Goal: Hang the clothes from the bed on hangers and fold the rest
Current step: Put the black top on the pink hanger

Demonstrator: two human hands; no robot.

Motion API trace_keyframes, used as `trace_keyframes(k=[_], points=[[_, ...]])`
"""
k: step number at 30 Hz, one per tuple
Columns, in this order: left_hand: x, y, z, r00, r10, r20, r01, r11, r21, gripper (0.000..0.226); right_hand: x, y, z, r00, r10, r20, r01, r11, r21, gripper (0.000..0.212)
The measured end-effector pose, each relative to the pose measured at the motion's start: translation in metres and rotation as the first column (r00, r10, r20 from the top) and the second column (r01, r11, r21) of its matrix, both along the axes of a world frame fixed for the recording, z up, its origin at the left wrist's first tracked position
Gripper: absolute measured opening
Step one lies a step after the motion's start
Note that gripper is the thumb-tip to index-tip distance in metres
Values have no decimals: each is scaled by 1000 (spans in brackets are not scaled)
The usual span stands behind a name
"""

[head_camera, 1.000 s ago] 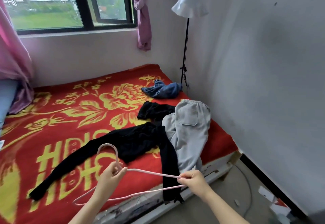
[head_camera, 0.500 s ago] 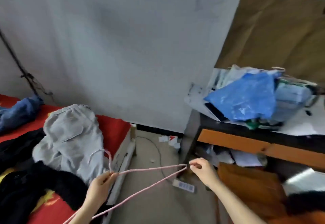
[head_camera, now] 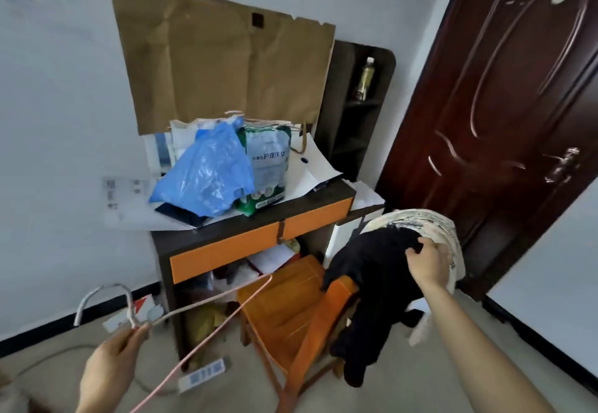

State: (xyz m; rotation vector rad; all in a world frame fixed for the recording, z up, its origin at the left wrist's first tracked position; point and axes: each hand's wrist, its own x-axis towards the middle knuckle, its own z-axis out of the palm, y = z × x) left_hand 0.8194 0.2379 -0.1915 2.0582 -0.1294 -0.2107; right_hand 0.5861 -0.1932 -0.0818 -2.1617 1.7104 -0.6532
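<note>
- Left hand (head_camera: 110, 370) pinches one pink wire hanger (head_camera: 207, 305) at the neck below its hook. The frame points forward, judged ready for loading.
- Right hand (head_camera: 427, 267) grasps the top of one black garment (head_camera: 372, 270), which is draped over one orange chair (head_camera: 301, 322) beside the bench (head_camera: 226, 250).
- One pale printed cloth (head_camera: 446, 234) lies beneath it.
- Bed not in view.

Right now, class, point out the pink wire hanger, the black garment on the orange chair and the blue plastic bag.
Pink wire hanger (head_camera: 269, 278): head view, far corner.
Black garment (head_camera: 372, 260): head view, upper bulk.
Blue plastic bag (head_camera: 207, 173): head view, centre.
</note>
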Motion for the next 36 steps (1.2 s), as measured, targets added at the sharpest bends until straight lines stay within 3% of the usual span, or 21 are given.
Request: trace_keyframes(k=[3, 6, 10, 12, 17, 19, 21, 25, 33, 36], points=[[6, -25, 6, 998, -58, 21, 57, 998, 20, 20, 8, -14, -5, 983, 114, -147, -96, 988, 119, 60], [12, -43, 8, 996, -84, 22, 83, 996, 32, 22, 21, -16, -17, 974, 170, -149, -135, 965, 224, 63], [20, -56, 6, 997, -76, 2, 76, 996, 34, 26, 26, -18, -22, 992, 120, -40, -114, 985, 129, 34], [20, -63, 3, 997, -78, -13, 78, 997, 27, 25, 22, -22, -20, 983, 161, -87, -154, 985, 82, 22], [17, -73, 1, 996, -89, -8, 89, 996, -1, 28, 21, -31, 5, 960, 221, -173, -231, 972, -40, 40], [19, -71, 3, 996, -87, 1, 87, 996, -10, 28, 25, -29, 28, 978, 184, -98, -199, 963, -179, 35], [18, -66, 6, 997, -81, 8, 81, 997, -20, 27, 30, -26, 57, 988, 136, 75, -109, 950, -292, 26], [16, -53, 10, 998, -52, 43, 54, 997, -48, 28, 35, -18, 109, 957, 106, 270, 11, 916, -400, 28], [7, -28, 20, 994, -19, 105, 28, 996, -88, 23, 59, 26, 208, 798, 349, 492, 39, 784, -620, 29], [3, -16, 25, 992, -1, 124, 14, 994, -108, 22, 76, 53, 247, 720, 463, 517, -51, 778, -626, 14]])
